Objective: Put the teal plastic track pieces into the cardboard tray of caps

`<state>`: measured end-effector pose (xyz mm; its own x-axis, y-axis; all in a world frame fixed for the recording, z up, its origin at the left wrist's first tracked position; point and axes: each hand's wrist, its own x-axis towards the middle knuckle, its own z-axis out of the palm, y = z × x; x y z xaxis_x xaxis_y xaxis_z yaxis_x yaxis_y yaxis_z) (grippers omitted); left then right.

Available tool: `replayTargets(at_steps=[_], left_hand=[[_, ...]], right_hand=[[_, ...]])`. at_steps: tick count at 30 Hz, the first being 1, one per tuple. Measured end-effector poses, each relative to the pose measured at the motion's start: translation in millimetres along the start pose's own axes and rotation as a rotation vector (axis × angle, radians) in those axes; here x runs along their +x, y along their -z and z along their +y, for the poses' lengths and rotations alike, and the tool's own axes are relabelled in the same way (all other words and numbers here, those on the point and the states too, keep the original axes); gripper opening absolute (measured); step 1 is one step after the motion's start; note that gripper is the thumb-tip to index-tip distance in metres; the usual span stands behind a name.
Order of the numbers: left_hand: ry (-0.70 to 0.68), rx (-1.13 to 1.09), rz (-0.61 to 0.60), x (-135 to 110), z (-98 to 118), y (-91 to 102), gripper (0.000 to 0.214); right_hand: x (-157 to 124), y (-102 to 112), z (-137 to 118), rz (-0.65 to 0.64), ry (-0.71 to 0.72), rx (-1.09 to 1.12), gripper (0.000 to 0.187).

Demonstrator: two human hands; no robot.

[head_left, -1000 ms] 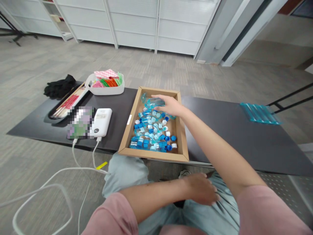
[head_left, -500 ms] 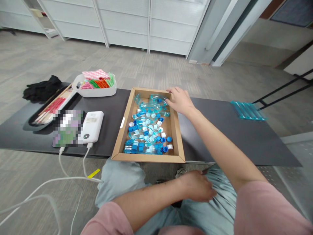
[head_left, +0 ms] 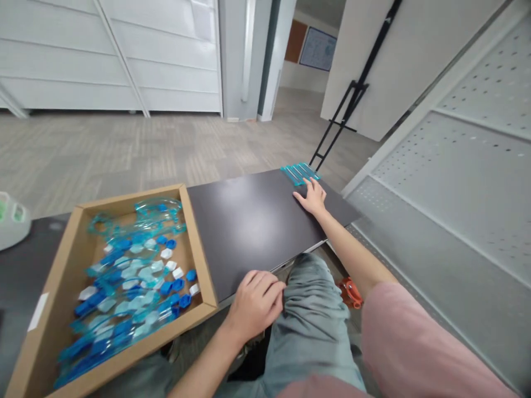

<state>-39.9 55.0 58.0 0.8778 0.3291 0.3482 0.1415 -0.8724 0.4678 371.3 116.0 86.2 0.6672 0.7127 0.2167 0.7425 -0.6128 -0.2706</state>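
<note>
At the far right end of the dark table, a row of clear teal tubes [head_left: 295, 173] lies side by side. My right hand [head_left: 313, 196] reaches over the tabletop at the near side of these tubes, fingers apart and holding nothing. Whether the fingertips touch the tubes I cannot tell. My left hand [head_left: 258, 304] is at the front table edge above my lap, its fingers curled loosely together with nothing showing in them. To its left stands a cardboard tray [head_left: 198, 249] of clear teal curved pieces and tubes, with blue and white hexagonal pieces [head_left: 166, 288] among them.
The dark table [head_left: 244, 221] runs from left to right. Part of a white basket [head_left: 13, 221] shows at the left edge. A black stand [head_left: 338, 124] rises behind the tubes, and a perforated grey panel [head_left: 448, 182] is on the right. Something orange [head_left: 350, 292] sits below the table.
My right hand has left the tray's right rim and moved right to the teal tubes. My left hand has risen from my lap to the table edge. The view has turned right.
</note>
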Motion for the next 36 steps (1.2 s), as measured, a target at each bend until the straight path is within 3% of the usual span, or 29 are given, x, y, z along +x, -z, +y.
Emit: replayTargets(at_steps=[3, 7, 11, 15, 17, 20, 24, 27, 31, 36], left_hand=[[0.117, 0.017, 0.121, 8, -11, 2.9, 0.041], [0.347, 0.106, 0.222, 15, -22, -0.6, 0.048], [0.445, 0.232, 0.216, 16, -22, -12.8, 0.067], [0.481, 0.297, 0.197, 16, -19, -23.4, 0.074], [0.493, 0.32, 0.163, 17, -18, -24.1, 0.075], [0.546, 0.333, 0.088, 21, -13, -20.1, 0.073], [0.656, 0.289, 0.138, 32, -1, -9.1, 0.071], [0.738, 0.257, 0.173, 45, 10, 2.6, 0.073], [0.925, 0.142, 0.197, 59, 25, 19.0, 0.061], [1.04, 0.075, 0.207, 75, 33, 29.0, 0.043]], right_hand=[[29, 3, 24, 0.008, -0.069, 0.069, 0.082], [85, 7, 31, 0.011, -0.156, 0.162, 0.082], [136, 5, 18, -0.184, -0.128, 0.121, 0.093], [146, -5, -7, -0.353, -0.073, 0.02, 0.101], [132, -10, -21, -0.357, -0.005, -0.005, 0.097], [86, -16, -43, -0.385, 0.169, 0.001, 0.091], [-3, -17, -75, -0.444, 0.447, 0.125, 0.092], [-72, -16, -98, -0.447, 0.572, 0.233, 0.088], [-135, -17, -112, -0.34, 0.537, 0.295, 0.071], [-144, -24, -105, -0.255, 0.491, 0.365, 0.056]])
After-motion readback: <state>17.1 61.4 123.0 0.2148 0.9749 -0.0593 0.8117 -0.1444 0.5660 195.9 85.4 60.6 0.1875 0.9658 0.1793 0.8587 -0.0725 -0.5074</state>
